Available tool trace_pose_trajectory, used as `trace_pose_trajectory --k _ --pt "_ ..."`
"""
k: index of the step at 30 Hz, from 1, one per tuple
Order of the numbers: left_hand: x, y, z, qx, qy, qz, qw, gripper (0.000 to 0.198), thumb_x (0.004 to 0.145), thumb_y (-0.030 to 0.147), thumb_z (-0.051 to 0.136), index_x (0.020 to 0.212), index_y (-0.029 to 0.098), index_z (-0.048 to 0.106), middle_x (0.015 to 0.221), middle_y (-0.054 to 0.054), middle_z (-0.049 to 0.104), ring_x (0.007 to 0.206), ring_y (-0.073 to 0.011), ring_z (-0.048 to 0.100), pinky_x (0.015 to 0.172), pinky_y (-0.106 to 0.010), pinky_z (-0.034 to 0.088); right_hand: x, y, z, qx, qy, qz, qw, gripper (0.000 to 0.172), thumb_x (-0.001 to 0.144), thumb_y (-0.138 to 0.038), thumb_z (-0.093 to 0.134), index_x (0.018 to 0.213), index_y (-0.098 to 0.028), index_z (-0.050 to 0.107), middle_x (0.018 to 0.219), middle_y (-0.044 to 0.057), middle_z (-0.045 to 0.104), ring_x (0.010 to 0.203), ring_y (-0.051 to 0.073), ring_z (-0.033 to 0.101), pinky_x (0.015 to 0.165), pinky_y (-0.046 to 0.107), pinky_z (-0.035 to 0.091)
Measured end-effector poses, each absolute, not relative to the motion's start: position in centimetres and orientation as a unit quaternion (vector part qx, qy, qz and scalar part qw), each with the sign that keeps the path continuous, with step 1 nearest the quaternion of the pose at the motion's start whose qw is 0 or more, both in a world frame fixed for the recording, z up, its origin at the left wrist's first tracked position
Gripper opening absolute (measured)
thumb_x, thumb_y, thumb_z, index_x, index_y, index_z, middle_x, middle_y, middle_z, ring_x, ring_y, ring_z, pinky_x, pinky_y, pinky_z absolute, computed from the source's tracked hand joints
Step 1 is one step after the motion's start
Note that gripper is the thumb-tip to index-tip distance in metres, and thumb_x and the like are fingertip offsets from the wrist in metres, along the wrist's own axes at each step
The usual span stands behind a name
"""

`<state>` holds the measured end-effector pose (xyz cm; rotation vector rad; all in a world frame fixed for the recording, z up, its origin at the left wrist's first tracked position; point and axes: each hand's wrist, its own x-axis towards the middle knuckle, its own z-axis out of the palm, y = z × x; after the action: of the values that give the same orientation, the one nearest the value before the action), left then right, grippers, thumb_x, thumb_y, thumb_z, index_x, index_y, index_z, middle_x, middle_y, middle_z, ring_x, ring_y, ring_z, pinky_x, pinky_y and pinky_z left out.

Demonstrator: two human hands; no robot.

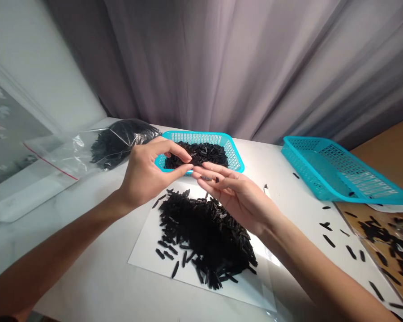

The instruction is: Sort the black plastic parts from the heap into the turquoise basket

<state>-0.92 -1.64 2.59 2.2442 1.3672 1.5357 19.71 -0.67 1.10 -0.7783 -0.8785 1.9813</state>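
Note:
My left hand (147,172) is raised above the front rim of the blue basket. Its thumb and index finger are pinched together at the fingertips of my other hand; whatever lies between them is too small to make out. My right hand (238,192) is turned palm up, fingers stretched toward the left. A small black piece (217,180) shows by its thumb, and a thin dark piece (206,178) rests on its fingers. Below both hands, a heap of black elongated pieces (204,237) covers much of a white sheet (144,250).
The blue basket (237,154), behind my hands, contains many black pieces. A clear zip bag (121,138) of black pieces lies at left. At right stands another blue basket (317,179), with loose black pieces (329,240) scattered before it. A grey curtain (201,67) hangs behind.

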Motion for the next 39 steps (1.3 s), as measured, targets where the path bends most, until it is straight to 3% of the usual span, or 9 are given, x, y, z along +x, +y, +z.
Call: trace_pose_trajectory --k 5,10,15,23,32,35,39 --pt "-1.0 -1.4 2.4 0.741 0.457 0.492 0.040 0.013 0.075 0.014 0.081 0.079 0.021 0.071 0.078 0.004 0.073 0.074 -0.0129 0.065 0.071 -0.027 0.053 18.2 6.0 -1.0 -0.362 -0.446 0.662 0.481 0.038 0.071 0.001 0.052 0.103 -0.015 0.063 0.127 0.015 0.070 0.123 0.025 0.066 0.112 0.043 0.048" --pt "-1.6 -0.9 2.3 0.732 0.470 0.491 0.026 0.011 0.076 0.017 0.081 0.078 0.021 0.071 0.080 0.003 0.074 0.074 -0.0134 0.064 0.069 -0.027 0.052 17.5 8.7 -1.1 -0.360 -0.481 0.642 0.476 0.038 0.072 -0.003 0.057 0.105 -0.020 0.059 0.133 0.013 0.067 0.131 0.024 0.060 0.115 0.044 0.045" --pt "-1.4 -1.2 2.8 0.730 0.464 0.501 0.022 0.010 0.078 0.015 0.079 0.079 0.021 0.072 0.080 0.002 0.075 0.075 -0.0132 0.065 0.072 -0.028 0.054 18.1 5.5 0.5 -0.291 -0.571 0.633 0.435 0.041 0.081 -0.018 0.073 0.118 -0.023 0.055 0.135 0.013 0.065 0.123 0.025 0.066 0.110 0.042 0.051" --pt "-1.4 -3.0 5.0 0.722 0.447 0.528 0.014 0.009 0.079 0.012 0.077 0.084 0.019 0.073 0.081 0.002 0.076 0.074 -0.0116 0.068 0.071 -0.024 0.057 18.1 0.8 3.9 -0.255 -0.630 0.629 0.376 0.016 0.095 -0.026 0.064 0.103 -0.023 0.050 0.107 0.007 0.078 0.104 0.020 0.075 0.086 0.035 0.064" --pt "-1.5 -4.3 6.2 0.724 0.426 0.542 -0.005 0.014 0.079 0.009 0.075 0.085 0.022 0.072 0.080 0.004 0.074 0.068 -0.0111 0.066 0.065 -0.026 0.057 18.0 -1.0 4.9 -0.314 -0.655 0.556 0.404 0.019 0.094 -0.029 0.066 0.086 -0.022 0.049 0.088 0.006 0.081 0.099 0.022 0.077 0.074 0.030 0.067" --pt "-1.6 -4.4 6.5 0.722 0.428 0.544 -0.012 0.014 0.079 0.009 0.075 0.084 0.022 0.072 0.079 0.004 0.074 0.067 -0.0110 0.066 0.065 -0.027 0.057 18.2 -1.2 5.1 -0.327 -0.686 0.479 0.440 0.018 0.089 -0.026 0.071 0.082 -0.021 0.055 0.085 0.005 0.081 0.087 0.021 0.079 0.070 0.028 0.066" --pt "-1.6 -4.6 6.7 0.723 0.427 0.543 -0.017 0.013 0.081 0.010 0.075 0.083 0.023 0.071 0.080 0.004 0.074 0.072 -0.0127 0.068 0.066 -0.027 0.058 18.5 -1.7 5.4 -0.349 -0.753 0.267 0.490 0.020 0.081 -0.021 0.080 0.076 -0.021 0.061 0.077 0.000 0.079 0.070 0.016 0.078 0.068 0.025 0.064"
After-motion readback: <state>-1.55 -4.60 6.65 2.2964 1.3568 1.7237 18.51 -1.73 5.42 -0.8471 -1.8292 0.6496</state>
